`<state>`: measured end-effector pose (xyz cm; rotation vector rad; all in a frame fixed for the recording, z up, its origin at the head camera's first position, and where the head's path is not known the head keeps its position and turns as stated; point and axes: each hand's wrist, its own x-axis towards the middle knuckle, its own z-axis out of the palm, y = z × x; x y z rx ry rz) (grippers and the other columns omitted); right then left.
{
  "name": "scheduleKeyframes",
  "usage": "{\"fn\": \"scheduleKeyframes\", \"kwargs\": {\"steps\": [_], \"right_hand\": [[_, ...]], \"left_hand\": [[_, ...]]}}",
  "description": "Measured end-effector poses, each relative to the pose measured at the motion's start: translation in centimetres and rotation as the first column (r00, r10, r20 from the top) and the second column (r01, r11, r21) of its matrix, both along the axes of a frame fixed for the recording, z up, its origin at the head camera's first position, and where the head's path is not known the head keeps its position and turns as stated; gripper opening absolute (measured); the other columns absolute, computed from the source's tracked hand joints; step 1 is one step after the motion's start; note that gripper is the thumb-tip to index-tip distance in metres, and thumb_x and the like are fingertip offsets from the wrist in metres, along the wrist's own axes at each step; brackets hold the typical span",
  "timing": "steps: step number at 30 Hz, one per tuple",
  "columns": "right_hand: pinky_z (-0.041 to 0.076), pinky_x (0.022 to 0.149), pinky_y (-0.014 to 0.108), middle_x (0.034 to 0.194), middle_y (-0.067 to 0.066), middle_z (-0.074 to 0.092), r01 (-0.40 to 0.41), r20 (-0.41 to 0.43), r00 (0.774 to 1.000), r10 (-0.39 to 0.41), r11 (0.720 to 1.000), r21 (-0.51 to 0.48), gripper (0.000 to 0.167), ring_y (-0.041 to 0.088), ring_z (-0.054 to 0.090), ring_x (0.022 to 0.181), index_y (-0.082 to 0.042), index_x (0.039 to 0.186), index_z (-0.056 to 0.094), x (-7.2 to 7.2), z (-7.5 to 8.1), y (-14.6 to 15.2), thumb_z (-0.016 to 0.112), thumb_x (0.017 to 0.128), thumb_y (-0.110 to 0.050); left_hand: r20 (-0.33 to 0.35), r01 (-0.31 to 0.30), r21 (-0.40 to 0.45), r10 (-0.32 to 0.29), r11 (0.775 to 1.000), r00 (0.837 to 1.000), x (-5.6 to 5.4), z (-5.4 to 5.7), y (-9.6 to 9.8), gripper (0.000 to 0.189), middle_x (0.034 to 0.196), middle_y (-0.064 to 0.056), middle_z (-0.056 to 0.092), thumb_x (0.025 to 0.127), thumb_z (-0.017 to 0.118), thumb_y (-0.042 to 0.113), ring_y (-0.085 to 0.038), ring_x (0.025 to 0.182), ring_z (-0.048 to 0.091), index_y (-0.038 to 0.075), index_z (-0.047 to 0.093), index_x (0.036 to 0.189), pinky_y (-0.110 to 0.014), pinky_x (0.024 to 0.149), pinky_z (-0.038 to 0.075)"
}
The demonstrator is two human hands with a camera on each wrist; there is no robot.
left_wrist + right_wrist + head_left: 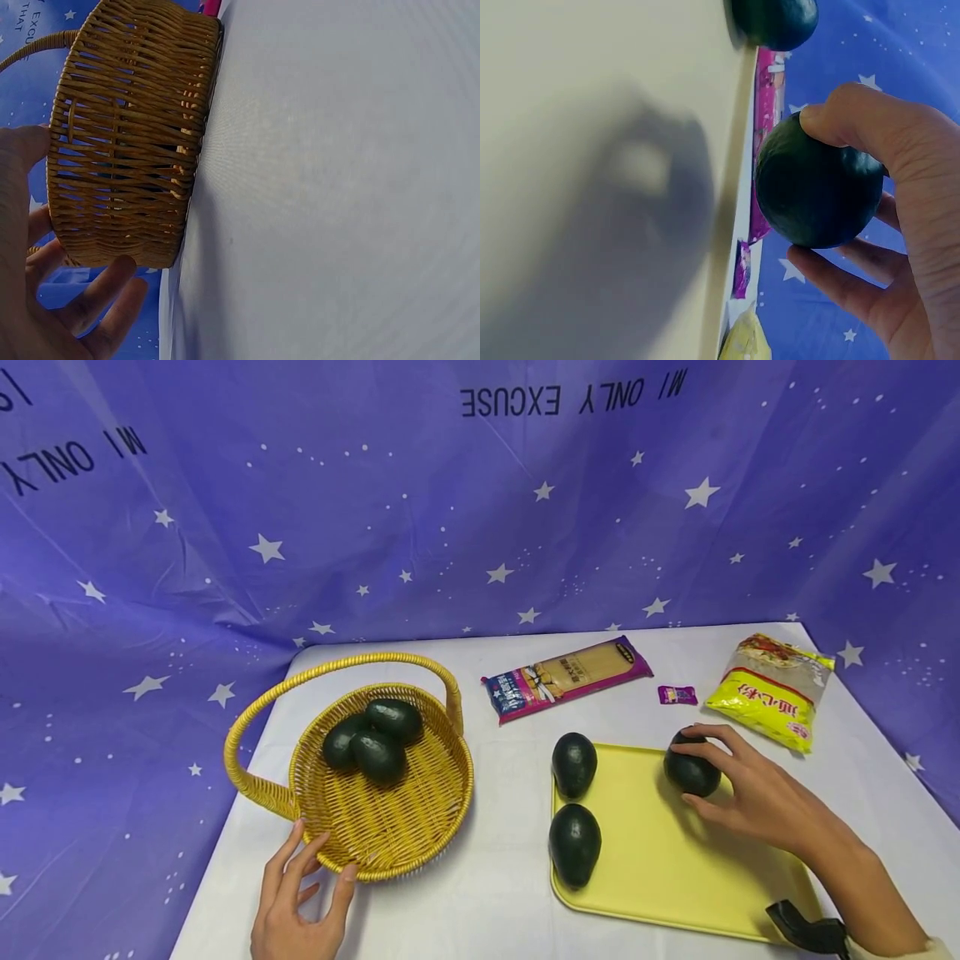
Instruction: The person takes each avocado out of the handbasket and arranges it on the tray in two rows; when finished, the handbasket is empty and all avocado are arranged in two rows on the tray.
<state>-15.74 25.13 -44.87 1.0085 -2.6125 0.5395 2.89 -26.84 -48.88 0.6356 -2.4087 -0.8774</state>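
Observation:
My right hand (738,781) grips a dark green avocado (692,768) between thumb and fingers. In the right wrist view this avocado (817,184) is held above the tray, whose surface carries the hand's shadow. Two more avocados (574,765) lie along the left edge of the yellow tray (675,893). With its fingers spread and relaxed, my left hand (300,902) rests at the near left rim of a woven basket (420,827). The thumb (34,142) meets the rim in the left wrist view. Three avocados (380,757) are grouped inside the basket.
Behind the tray lie a pack of noodles (570,677), a small purple packet (677,695) and a yellow food bag (776,689). The basket's tall handle (337,668) arches over its far left side. A purple star-printed cloth (420,527) hangs behind the white table (502,827).

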Motion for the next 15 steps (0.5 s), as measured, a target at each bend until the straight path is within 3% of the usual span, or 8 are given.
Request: {"fn": "scheduleKeyframes", "kwargs": {"steps": [8,10,15], "right_hand": [[0.044,0.093,0.008,0.142,0.008,0.06,0.011,-0.028,1.0,-0.011,1.0,-0.001,0.08,0.016,0.06,0.114,-0.019,0.134,0.072,0.1,-0.7,1.5,0.101,0.06,-0.012],[0.044,0.092,0.007,0.142,0.008,0.06,0.017,-0.028,0.999,-0.017,1.0,-0.002,0.08,0.015,0.06,0.112,-0.019,0.134,0.072,0.1,-0.8,1.8,0.101,0.06,-0.011],[0.04,0.094,0.005,0.142,0.008,0.058,0.034,-0.001,0.999,-0.034,0.999,-0.005,0.08,0.016,0.057,0.114,-0.019,0.134,0.071,0.2,-0.9,2.6,0.101,0.06,-0.01]], "left_hand": [[0.006,0.0,-0.008,0.0,1.0,1.0,-0.1,0.1,0.0,0.051,0.159,0.004,0.054,0.089,0.092,0.025,0.018,0.103,0.049,0.021,0.074,0.137,0.006,0.08,0.038],[0.007,0.001,-0.005,-0.001,1.0,1.0,-0.1,0.1,0.1,0.051,0.159,0.004,0.054,0.089,0.092,0.024,0.011,0.104,0.055,0.02,0.074,0.137,0.006,0.08,0.038],[0.026,0.005,0.004,-0.005,1.0,1.0,-0.1,0.2,0.1,0.051,0.16,0.001,0.053,0.091,0.091,0.024,-0.023,0.106,0.07,0.018,0.073,0.138,0.006,0.08,0.037]]}}
